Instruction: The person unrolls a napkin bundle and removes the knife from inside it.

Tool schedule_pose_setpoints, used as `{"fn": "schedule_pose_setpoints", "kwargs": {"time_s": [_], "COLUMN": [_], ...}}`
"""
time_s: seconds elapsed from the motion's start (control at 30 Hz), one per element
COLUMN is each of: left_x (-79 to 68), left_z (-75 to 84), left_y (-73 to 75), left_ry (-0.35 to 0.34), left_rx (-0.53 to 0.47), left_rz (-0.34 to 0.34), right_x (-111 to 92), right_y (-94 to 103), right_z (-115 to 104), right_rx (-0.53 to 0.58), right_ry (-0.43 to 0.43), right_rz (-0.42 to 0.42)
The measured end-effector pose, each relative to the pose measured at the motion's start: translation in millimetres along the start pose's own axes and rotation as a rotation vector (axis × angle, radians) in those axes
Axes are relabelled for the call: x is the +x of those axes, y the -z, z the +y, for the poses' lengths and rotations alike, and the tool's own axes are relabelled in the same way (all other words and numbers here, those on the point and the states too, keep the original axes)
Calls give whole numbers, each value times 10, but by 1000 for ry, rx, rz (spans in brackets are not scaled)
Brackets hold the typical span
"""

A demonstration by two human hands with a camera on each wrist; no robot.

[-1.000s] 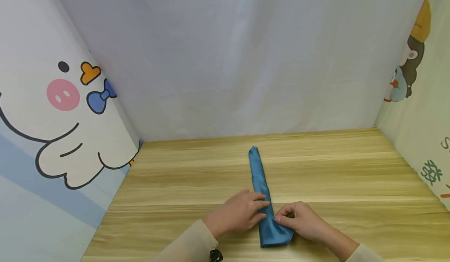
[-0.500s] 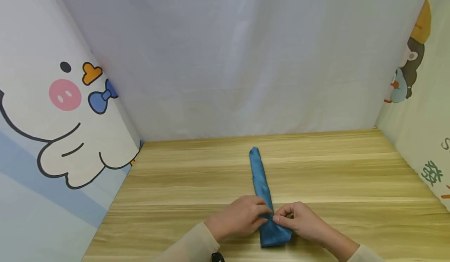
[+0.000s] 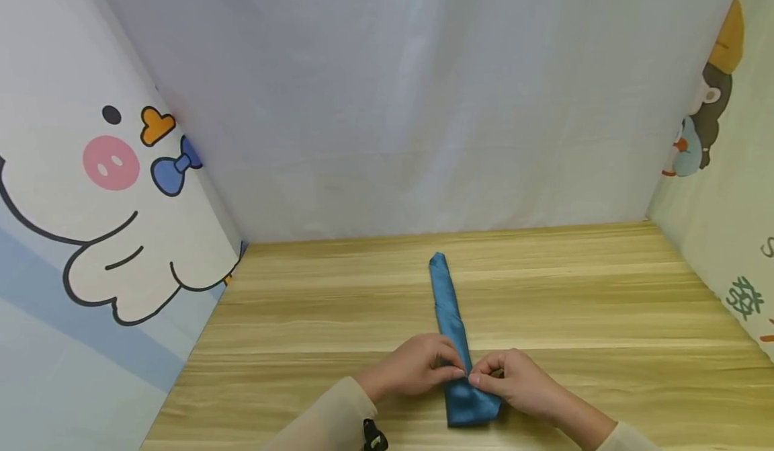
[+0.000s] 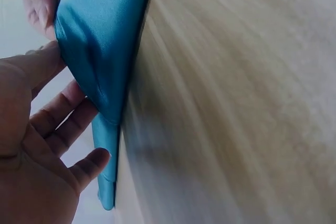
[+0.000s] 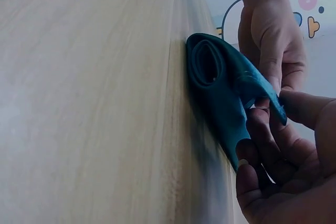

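A shiny blue satin cloth (image 3: 474, 404), rolled and folded into a long strip, lies lengthwise on the table. It narrows toward its far tip, and a flap spreads at the near end. With thumb and fingers, my left hand (image 3: 417, 367) pinches the flap's edge near the strip's middle. Close beside it, my right hand (image 3: 525, 380) pinches the same edge. The right wrist view shows the cloth's near end (image 5: 220, 98) coiled in layers, its loose edge lifted between both hands' fingertips. In the left wrist view, the flap (image 4: 105, 35) looks smooth and slanted.
The wood-grain table (image 3: 314, 290) extends around the cloth on all sides. A pale curtain (image 3: 387, 135) hangs behind it. Printed cartoon panels stand at the left (image 3: 91, 202) and the right (image 3: 719, 236). A dark wristband (image 3: 375, 435) shows by the left sleeve.
My left hand, spread flat on the strip before, has drawn its fingers in to pinch the flap's edge beside my right hand. The right hand has moved slightly left with the edge.
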State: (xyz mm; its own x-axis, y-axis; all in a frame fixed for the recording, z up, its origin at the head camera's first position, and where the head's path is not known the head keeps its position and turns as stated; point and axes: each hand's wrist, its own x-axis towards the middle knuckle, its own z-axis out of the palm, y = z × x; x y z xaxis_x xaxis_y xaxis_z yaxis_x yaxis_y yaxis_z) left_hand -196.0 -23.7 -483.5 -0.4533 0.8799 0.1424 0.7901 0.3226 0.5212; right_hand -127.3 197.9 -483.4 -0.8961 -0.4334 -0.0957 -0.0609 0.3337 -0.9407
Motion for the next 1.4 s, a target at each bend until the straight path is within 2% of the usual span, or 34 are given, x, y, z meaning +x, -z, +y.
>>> {"fn": "schedule_pose_setpoints", "kwargs": {"time_s": [0.17,0.27,0.47,0.63,0.73,0.87,1.1,1.27,1.4], "left_x": [-9,-17,-97,-201,-257,-323,-379,-448,-509], "left_z": [-27,-25,-27,-29,-24,16,111,127,111], "left_y": [-3,5,52,110,139,179,211,217,229], "left_ry": [3,-1,-2,32,62,74,11,-18,-8], "left_rx": [-27,-24,-34,-41,-71,-100,-99,-23,-23], "left_rz": [10,8,17,23,5,-35,-99,-92,-82], "right_x": [3,24,134,226,258,283,294,291,275], "right_y": [21,26,-25,-88,-122,-161,-186,-190,-192], "right_z": [15,34,27,5,8,16,14,-5,-15], "right_rx": [-25,-88,-214,-350,-412,-462,-500,-498,-502], "right_ry": [10,15,25,65,89,105,126,139,148], "right_rz": [-2,17,88,170,205,210,210,208,219]}}
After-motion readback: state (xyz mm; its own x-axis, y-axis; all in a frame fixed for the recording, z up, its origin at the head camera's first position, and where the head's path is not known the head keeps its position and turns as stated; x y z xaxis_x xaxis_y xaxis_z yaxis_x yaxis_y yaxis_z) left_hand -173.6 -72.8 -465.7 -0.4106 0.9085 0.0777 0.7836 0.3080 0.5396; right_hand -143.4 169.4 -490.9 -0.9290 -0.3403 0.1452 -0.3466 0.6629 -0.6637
